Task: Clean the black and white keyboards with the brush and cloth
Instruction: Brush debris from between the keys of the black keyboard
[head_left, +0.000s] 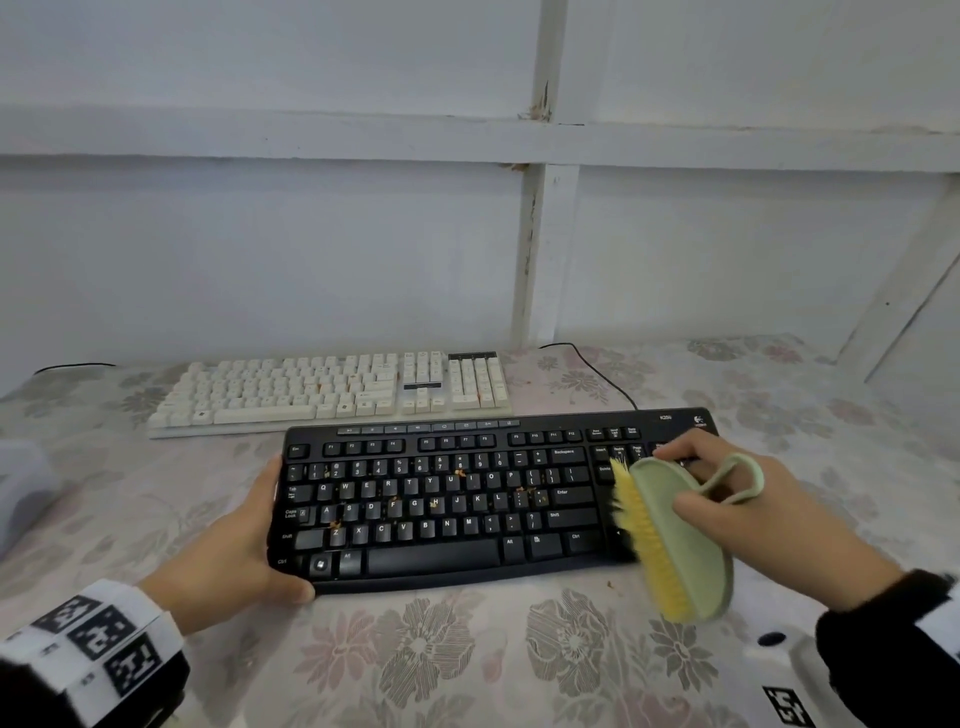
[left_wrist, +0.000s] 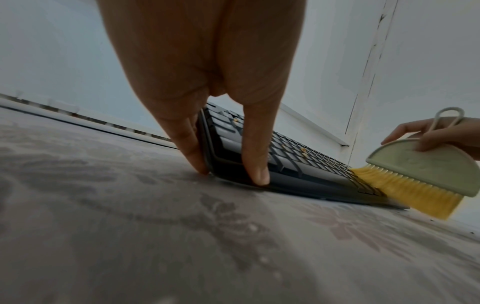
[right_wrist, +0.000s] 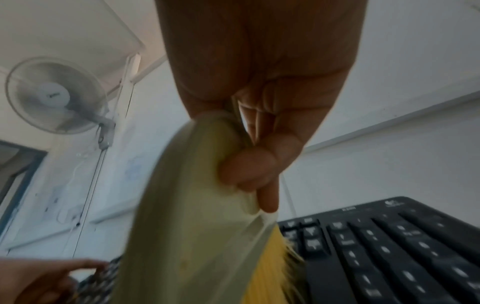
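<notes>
The black keyboard (head_left: 441, 499) lies in front of me on the floral tablecloth (head_left: 415, 649), with orange crumbs (head_left: 460, 473) among its keys. My left hand (head_left: 262, 530) grips its left end, thumb on the front corner and fingers along the side edge (left_wrist: 228, 164). My right hand (head_left: 680, 480) grips a green-backed brush (head_left: 675, 540) with yellow bristles, tilted, the bristles touching the keyboard's right part (left_wrist: 426, 170). The brush back (right_wrist: 192, 226) fills the right wrist view. The white keyboard (head_left: 322, 389) lies behind the black one. No cloth is in view.
A black cable (head_left: 597, 374) runs from the keyboards to the white wall (head_left: 311, 234) behind. A pale translucent object (head_left: 21, 478) sits at the left edge. A wall fan (right_wrist: 54, 94) hangs high up.
</notes>
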